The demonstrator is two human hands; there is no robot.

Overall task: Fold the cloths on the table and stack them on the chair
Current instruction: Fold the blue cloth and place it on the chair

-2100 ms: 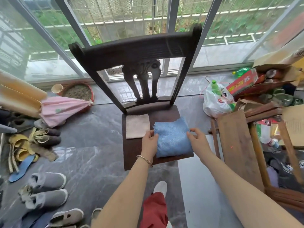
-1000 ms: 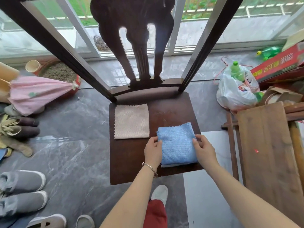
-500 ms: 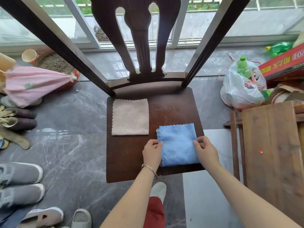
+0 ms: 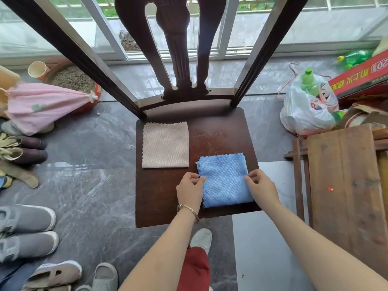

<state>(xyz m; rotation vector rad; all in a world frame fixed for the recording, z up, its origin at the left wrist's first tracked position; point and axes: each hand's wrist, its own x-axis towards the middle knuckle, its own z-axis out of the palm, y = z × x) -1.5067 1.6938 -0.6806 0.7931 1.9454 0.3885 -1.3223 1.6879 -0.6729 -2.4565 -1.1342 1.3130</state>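
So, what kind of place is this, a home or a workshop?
Most likely a home's entryway or enclosed porch: many worn shoes lie along the stone floor, sliding glass doors look onto the outside, and a folded pink umbrella lies left of the wooden chair.

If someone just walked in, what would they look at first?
Probably the dark chair in the middle, with a folded blue cloth on its seat's front right, pinched at its sides by the left hand and right hand. A folded beige cloth lies apart from it at the seat's back left, and a pink umbrella lies on the floor, far left.
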